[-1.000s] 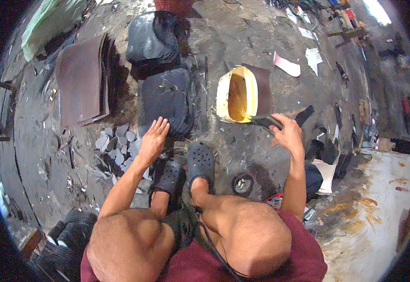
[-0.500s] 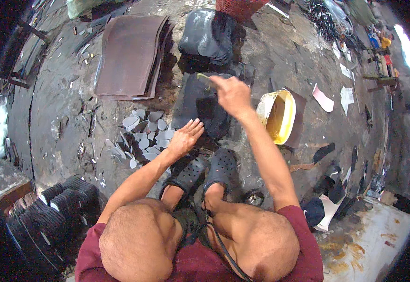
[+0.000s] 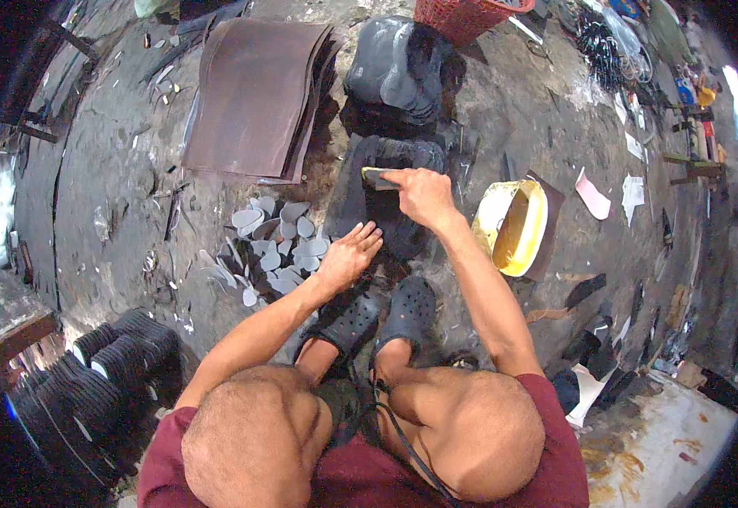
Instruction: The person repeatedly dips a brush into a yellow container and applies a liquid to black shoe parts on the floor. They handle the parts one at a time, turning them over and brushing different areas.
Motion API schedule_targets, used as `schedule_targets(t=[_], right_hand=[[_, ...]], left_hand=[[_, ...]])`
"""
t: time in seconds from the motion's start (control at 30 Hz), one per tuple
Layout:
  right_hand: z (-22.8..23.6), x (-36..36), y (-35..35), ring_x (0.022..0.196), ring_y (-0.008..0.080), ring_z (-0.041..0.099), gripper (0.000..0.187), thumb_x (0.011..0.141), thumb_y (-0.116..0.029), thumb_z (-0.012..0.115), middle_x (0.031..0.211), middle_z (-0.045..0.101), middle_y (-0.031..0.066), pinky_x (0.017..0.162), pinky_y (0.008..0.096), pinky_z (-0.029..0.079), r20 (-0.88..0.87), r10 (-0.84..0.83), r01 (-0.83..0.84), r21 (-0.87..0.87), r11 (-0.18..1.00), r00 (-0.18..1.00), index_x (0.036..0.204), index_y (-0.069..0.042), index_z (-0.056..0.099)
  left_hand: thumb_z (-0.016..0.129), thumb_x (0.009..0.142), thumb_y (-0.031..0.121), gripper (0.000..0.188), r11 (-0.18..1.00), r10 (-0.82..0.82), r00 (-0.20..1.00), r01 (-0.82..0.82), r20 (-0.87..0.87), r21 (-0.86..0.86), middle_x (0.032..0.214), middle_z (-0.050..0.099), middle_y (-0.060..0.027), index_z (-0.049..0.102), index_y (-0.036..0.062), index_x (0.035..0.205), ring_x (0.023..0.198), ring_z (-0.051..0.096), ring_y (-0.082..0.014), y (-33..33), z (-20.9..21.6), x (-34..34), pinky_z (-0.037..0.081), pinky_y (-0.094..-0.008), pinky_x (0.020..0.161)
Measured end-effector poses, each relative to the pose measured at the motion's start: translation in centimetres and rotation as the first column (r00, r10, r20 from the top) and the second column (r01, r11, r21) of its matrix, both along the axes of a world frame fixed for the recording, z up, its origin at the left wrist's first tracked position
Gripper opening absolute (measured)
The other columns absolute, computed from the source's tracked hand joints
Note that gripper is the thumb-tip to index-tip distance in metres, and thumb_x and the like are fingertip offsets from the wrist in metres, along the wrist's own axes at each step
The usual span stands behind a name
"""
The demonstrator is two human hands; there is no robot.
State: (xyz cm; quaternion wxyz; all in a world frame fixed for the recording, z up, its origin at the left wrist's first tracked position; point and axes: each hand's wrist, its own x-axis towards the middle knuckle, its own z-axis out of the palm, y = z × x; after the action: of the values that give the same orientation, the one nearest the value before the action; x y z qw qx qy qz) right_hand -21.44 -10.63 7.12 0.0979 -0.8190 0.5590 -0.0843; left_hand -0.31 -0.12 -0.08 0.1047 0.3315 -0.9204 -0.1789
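Note:
A flat spreader (image 3: 377, 176) with yellow along its edge is gripped in my right hand (image 3: 425, 200). Its blade rests against, or just over, a black piece of material (image 3: 350, 182) lying on the floor in front of my feet. My left hand (image 3: 351, 257) presses flat on the near edge of that piece, fingers stretched out. Right of it stands a yellow-white tub (image 3: 538, 230) with yellowish-brown stuff inside. Beyond the black piece sits a stack of dark, shiny, curved pieces (image 3: 393, 69). Left of my left hand is a heap of small grey rounded pads (image 3: 278, 245).
Brown sheets (image 3: 255, 97) are stacked at the far left, with a red basket (image 3: 466, 19) at the far side. Rows of black sole-shaped pieces (image 3: 90, 372) stand at the near left. My shoes (image 3: 406, 311) are close to the black piece. Scraps (image 3: 593, 195) litter the right.
My right hand has drawn the spreader nearer to me across the black piece, closer to my left hand. The left hand stays on the near edge. The whole view has shifted slightly.

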Motion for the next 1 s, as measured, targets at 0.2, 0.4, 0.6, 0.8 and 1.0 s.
schedule_targets(t=[0.2, 0.4, 0.6, 0.8, 1.0], right_hand=[[2.7, 1.3, -2.5, 0.089, 0.0326, 0.072, 0.036, 0.088, -0.01, 0.057, 0.103, 0.074, 0.0117, 0.07, 0.0472, 0.059, -0.155, 0.015, 0.002, 0.109, 0.994, 0.988, 0.12, -0.023, 0.069], [-0.7, -1.6, -6.0, 0.098, 0.0288, 0.069, 0.048, 0.088, -0.011, 0.056, 0.113, 0.073, 0.0092, 0.085, 0.0465, 0.056, -0.139, -0.026, 0.02, -0.046, 0.999, 0.99, 0.129, -0.032, 0.067], [2.1, -0.5, -4.5, 0.097, 0.0349, 0.072, 0.044, 0.089, -0.02, 0.06, 0.108, 0.074, 0.0139, 0.082, 0.0508, 0.057, -0.101, 0.06, -0.032, 0.256, 0.966, 0.993, 0.129, -0.037, 0.065], [1.6, -1.4, -7.4, 0.096, 0.038, 0.071, 0.043, 0.088, -0.014, 0.058, 0.104, 0.074, 0.0155, 0.082, 0.052, 0.057, -0.076, -0.117, 0.131, 0.219, 0.967, 0.99, 0.126, -0.032, 0.067], [0.6, -0.3, -3.1, 0.1, 0.0379, 0.07, 0.046, 0.087, -0.013, 0.057, 0.107, 0.074, 0.0156, 0.085, 0.0533, 0.055, -0.096, 0.001, 0.033, 0.352, 0.935, 0.995, 0.13, -0.028, 0.064]], left_hand=[[0.058, 0.086, 0.011, 0.043, 1.0, 0.005, 0.999, -0.005, 0.037, 0.007, 0.144, 0.056, -0.0143, 0.062, -0.0014, 0.127, 0.141, 0.045, -0.0296, -0.2, 0.5, 0.1, 0.035, -0.0417, 0.119], [0.06, 0.084, 0.009, 0.044, 1.0, 0.001, 1.0, -0.001, -0.02, -0.007, 0.144, 0.056, -0.0141, 0.063, -0.0018, 0.126, 0.141, 0.045, -0.0295, -0.4, 0.8, -1.2, 0.036, -0.042, 0.119], [0.061, 0.082, 0.005, 0.045, 0.999, 0.037, 0.998, -0.036, -0.059, 0.028, 0.144, 0.056, -0.0152, 0.063, -0.0026, 0.126, 0.14, 0.047, -0.0309, -0.5, 0.3, -0.2, 0.036, -0.0428, 0.119], [0.061, 0.078, 0.003, 0.055, 0.999, 0.013, 0.996, -0.008, -0.093, 0.048, 0.151, 0.048, -0.0178, 0.057, -0.0025, 0.133, 0.145, 0.039, -0.0337, -2.1, 0.5, -1.4, 0.029, -0.0452, 0.122], [0.063, 0.08, 0.007, 0.054, 0.996, 0.043, 0.999, -0.042, -0.014, 0.081, 0.152, 0.044, -0.0182, 0.06, 0.0034, 0.134, 0.146, 0.037, -0.0344, 0.9, 2.0, -0.7, 0.027, -0.0453, 0.123]])
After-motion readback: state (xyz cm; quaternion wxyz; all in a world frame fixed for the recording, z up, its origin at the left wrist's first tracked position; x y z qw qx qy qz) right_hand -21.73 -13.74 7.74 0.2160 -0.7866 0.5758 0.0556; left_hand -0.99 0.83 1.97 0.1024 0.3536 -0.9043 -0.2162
